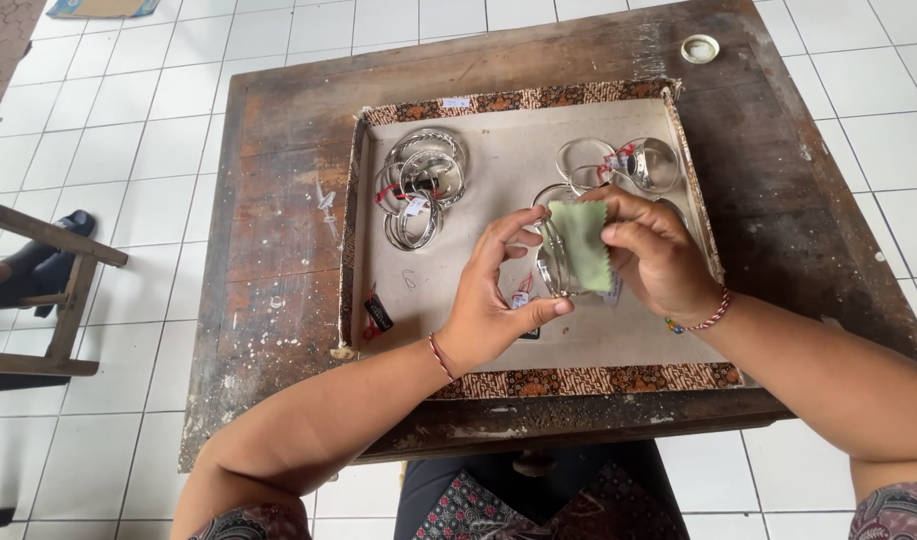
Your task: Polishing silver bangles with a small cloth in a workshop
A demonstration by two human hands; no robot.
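Sitting at the far left of the frame is a wooden stool (63, 290). Next comes a pile of silver bangles (421, 185) in the upper left of the patterned tray (578, 380). In the middle, the left hand (493, 300) pinches one silver bangle (550, 262) — fingers closed on it. The right hand (658, 255) presses a green cloth (578, 243) against that bangle, holding it tight — more bangles (623, 165) lie above

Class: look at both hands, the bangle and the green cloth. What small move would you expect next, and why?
Probably the right hand slides the green cloth along the silver bangle, since the cloth is pressed against it while the left hand steadies the band over the tray.
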